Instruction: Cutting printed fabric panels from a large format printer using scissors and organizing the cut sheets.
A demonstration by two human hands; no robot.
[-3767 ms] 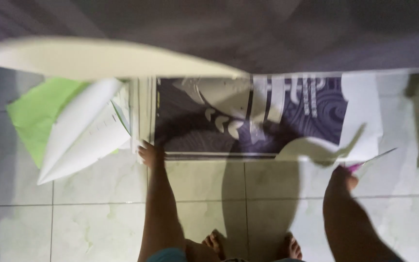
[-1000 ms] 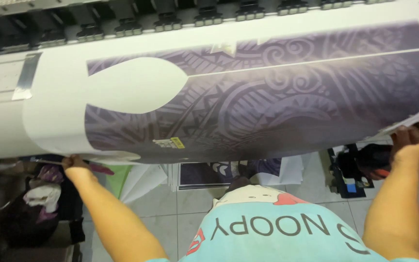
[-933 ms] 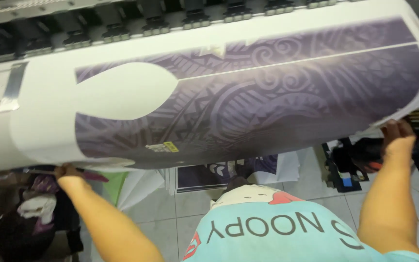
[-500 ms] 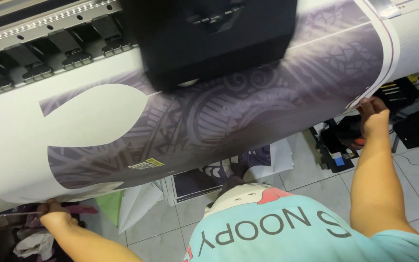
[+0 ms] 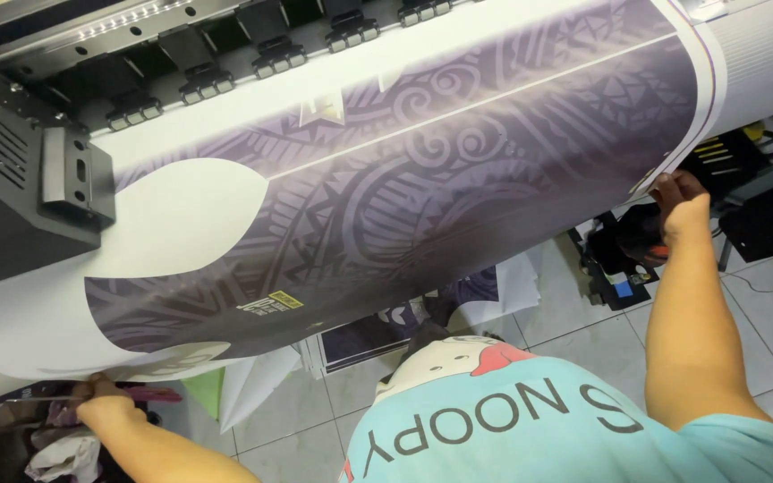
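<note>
Hanging down over the front of a wide-format printer [image 5: 753, 54], the printed sheet [image 5: 422, 188] showed a dark purple swirl pattern with a large white shape at its left side. Left hand [image 5: 105, 410] was at the sheet's lower left edge, fingers curled up under the paper; the grip looked like a pinch on the edge, but the fingertips were hidden by the sheet, so this could not be confirmed. Right hand [image 5: 683, 201] was at the lower right corner of the sheet, fingers closed on the paper edge just beside the white margin. Black print carriage [image 5: 24, 192] sat over the sheet's left end. Loose printed sheets [image 5: 378, 326] lay on the tiled floor [image 5: 574, 313] below, between the arms. Dark equipment and cables [image 5: 744, 206] stood near the right hand.
</note>
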